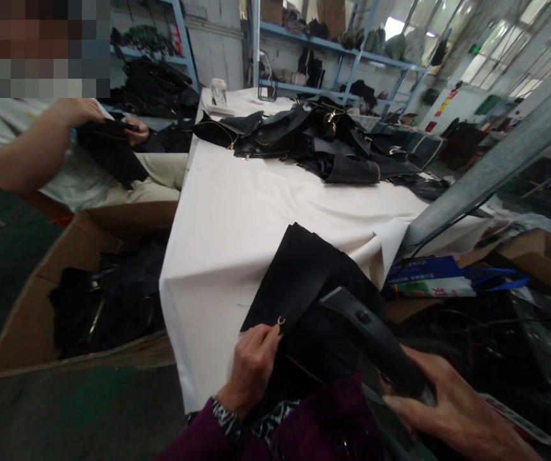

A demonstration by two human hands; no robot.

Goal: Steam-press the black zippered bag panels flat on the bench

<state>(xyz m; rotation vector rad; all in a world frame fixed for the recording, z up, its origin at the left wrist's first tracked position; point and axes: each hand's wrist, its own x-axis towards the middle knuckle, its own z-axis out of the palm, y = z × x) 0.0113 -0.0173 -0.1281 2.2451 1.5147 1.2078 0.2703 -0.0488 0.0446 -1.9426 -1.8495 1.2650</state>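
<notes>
A black fabric piece [302, 269] lies over the near edge of the white-covered table [213, 256] and hangs down towards my lap. My left hand [254, 362] pinches its edge beside a small gold-coloured ring or zipper pull [280, 321]. In my right hand [443, 403] is a black hand-held tool [376, 339] with a long body and a button on top; its exact kind is unclear. The tool's flat end is over the right part of the fabric, and whether it touches cannot be seen.
Black zippered pieces [323, 137] are heaped at the table's far end. A person [49, 147] sits at the left, handling black fabric, behind a cardboard box [30, 314] of black pieces. A slanted metal post [491, 160] and a blue bag [429, 275] are on the right.
</notes>
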